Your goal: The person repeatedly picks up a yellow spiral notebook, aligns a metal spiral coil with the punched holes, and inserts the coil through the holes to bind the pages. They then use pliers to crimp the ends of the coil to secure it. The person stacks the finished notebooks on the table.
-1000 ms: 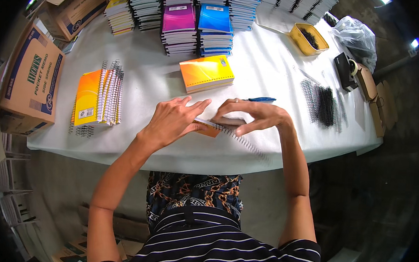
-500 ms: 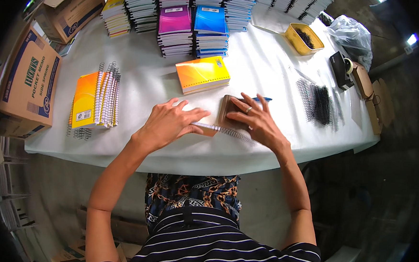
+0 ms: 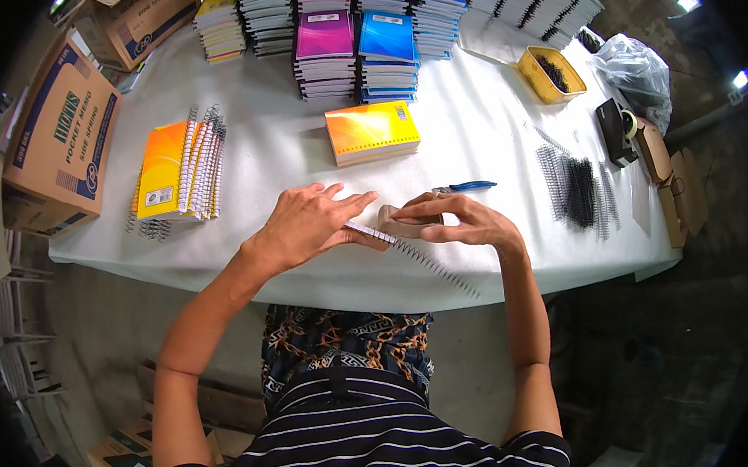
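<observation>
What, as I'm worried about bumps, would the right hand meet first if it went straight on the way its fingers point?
The right hand would likely meet the brown block, which its fingers seem to touch, then the left hand beyond; depth is unclear in this view.

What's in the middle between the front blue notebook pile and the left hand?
A yellow-orange notepad stack lies between the blue notebook pile and the left hand, in the head view.
</observation>
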Available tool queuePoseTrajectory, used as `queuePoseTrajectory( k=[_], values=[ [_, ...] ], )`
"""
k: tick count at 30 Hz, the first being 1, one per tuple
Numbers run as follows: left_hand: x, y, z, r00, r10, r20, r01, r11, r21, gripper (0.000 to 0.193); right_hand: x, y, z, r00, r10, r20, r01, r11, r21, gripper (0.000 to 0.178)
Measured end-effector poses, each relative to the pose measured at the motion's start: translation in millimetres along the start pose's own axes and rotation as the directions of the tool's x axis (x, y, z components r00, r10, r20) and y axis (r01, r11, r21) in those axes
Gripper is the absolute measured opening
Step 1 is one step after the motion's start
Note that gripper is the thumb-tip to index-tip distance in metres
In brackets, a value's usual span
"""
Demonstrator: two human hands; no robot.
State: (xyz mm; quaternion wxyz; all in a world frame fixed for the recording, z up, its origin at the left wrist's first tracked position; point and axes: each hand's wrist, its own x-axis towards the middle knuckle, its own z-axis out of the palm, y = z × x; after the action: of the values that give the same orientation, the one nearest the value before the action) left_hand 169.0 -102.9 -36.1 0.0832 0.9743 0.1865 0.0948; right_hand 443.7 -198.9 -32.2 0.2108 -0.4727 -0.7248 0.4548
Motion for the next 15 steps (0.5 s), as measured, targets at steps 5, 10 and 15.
queuePoseTrajectory(
  k=[5,10,15],
  values=[
    [5.7,3.2,1.7,0.996,-0.082,0.017,0.083,0.995,-0.052,0.077,1.8,-11.7,0.3,0.999,-0.029,-0.040,0.037,0.973,0.229,0.069],
    [6.8,0.0,7.0,0.995,-0.027,-0.097,0.028,1.000,0.010,0.080,-4.9,13.6,3.8,0.954,-0.251,-0.165,0.299,0.748,0.592,0.062],
    [2.9,-5.4,4.0,0.994,-0.086,-0.070,0.089,0.995,0.042,0.080,15.6,0.3,3.9,0.994,-0.070,-0.078,0.090,0.954,0.285,0.070]
  ],
)
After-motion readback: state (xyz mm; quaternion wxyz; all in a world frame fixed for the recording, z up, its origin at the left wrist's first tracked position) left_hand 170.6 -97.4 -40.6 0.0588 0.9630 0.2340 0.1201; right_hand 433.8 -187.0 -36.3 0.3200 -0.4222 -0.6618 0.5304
